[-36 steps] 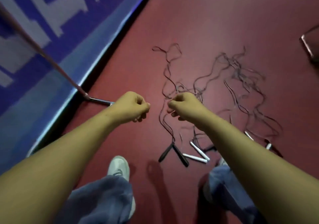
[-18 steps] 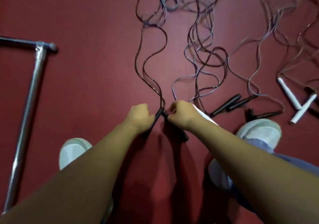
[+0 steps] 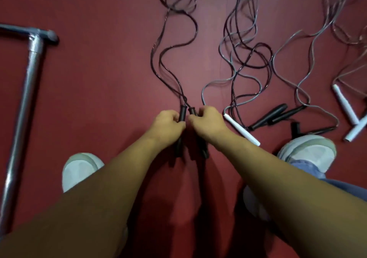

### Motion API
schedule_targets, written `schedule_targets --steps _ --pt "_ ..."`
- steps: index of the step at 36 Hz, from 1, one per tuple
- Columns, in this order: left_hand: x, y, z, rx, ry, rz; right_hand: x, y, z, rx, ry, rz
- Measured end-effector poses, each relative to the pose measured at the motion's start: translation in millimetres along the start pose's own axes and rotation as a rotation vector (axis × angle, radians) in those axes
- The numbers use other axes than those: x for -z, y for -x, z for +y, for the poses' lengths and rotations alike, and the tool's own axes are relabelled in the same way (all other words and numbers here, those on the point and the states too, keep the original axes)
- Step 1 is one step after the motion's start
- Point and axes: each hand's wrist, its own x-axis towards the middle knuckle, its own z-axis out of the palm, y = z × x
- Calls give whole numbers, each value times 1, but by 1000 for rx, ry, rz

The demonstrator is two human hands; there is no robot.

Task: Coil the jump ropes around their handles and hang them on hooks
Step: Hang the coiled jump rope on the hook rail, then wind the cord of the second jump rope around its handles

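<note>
As the grip stands: left hand (image 3: 168, 126) is curled round one black handle (image 3: 182, 112); right hand (image 3: 208, 124) is curled round its twin handle (image 3: 192, 111). Both handles stand side by side, nearly touching, with their tops above the fingers and their butt ends below the wrists.
Cord from the grip: black cord (image 3: 184, 98) leaves both handle tops and runs away from the hands in loose waves over the red floor (image 3: 99, 79). No turn is wound yet.
Right of the grip: white handle (image 3: 241, 129) lies just beside the right wrist, and its grey cord (image 3: 202, 95) bends close to the right knuckles. Spare black handles (image 3: 268, 116) lie beyond it, and two more white handles (image 3: 345, 104) lie well apart.
Left of the grip: metal pipe frame (image 3: 25, 98), well apart.
Behind the grip: pale shoes, left shoe (image 3: 79, 168) and right shoe (image 3: 309, 150), one outside each forearm.
Hooks: none in view.
Stage, as judged: handles are being paired, and coiling and hanging are not begun.
Hazard, snagging: beyond the grip the black cord runs toward a mass of other cords. Whether it crosses them cannot be told. A hard pull could drag neighbours along or tighten a knot.
Hazard, loose winding: slack turns could slide off the handle ends.
Hazard, footing: cords lie near the right shoe, so a step could trap one.
</note>
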Motion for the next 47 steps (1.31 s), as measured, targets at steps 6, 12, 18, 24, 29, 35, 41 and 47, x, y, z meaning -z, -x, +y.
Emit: schedule_targets --steps 6,12,18,24,29,35,41,47 --pt "77 60 49 -109 138 80 45 61 -83 57 -460 -150" --pt "158 163 102 -243 154 205 103 160 -171 148 -866 -456" --pt "206 273 119 -390 139 200 146 254 -208 324 -724 -560" --pt "232 342 107 -551 90 527 176 322 -210 452 -526 -559" --pt "249 354 97 -729 99 419 191 344 -203 557 -425 -508" --pt "234 345 125 -814 157 203 200 352 -192 562 -431 -690" --pt "244 333 137 -709 210 178 201 343 -183 535 -669 -762" --pt "250 327 132 -600 157 111 207 334 -187 543 -724 -665"
